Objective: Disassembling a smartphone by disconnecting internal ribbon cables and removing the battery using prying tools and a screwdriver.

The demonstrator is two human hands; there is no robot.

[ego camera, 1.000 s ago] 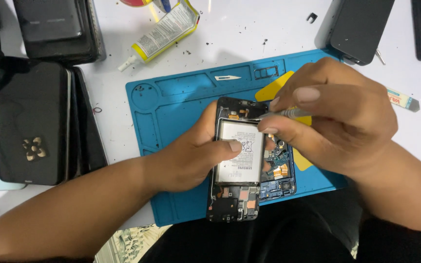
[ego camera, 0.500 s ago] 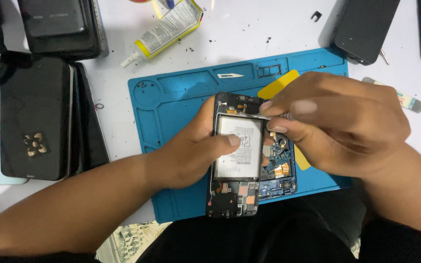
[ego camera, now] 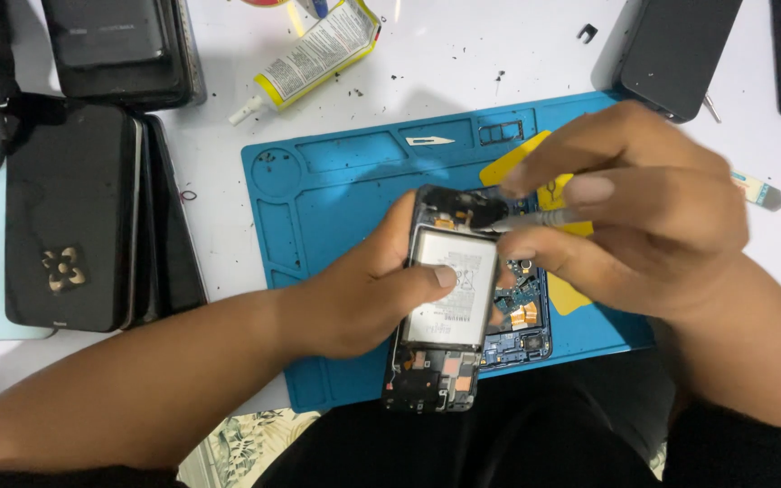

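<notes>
Since the earlier frames the right hand (ego camera: pixel 644 217) is sitting a bit higher over the opened phone (ego camera: pixel 463 307), and its thin metal tool (ego camera: pixel 535 219) is now lying nearly level instead of angling down; left hand (ego camera: pixel 363 289) is staying put.

Nearest: phone's bottom end is hanging over the front edge of the blue work mat (ego camera: pixel 336 199), w/ dark boards and small copper parts showing. Above that, the grey-white battery (ego camera: pixel 454 294) is filling the middle of the frame, thin black rim round it. Left hand is wrapping the phone's left side, fingers curled shut on it, thumb pressing flat on the battery. To the right, blue circuit board and orange flex bits are showing.

Further up, right hand is pinching the tool tight between thumb and fingers, tip touching the phone's dark top section. Tip contact is too blurred to make out. A yellow plastic piece (ego camera: pixel 510 163) is lying mostly hidden under that hand.

Beyond the mat: glue tube (ego camera: pixel 314 56) on the white table, dark phone (ego camera: pixel 671 50) top right, stack of phone cases (ego camera: pixel 74 217) left, partly cut off.
</notes>
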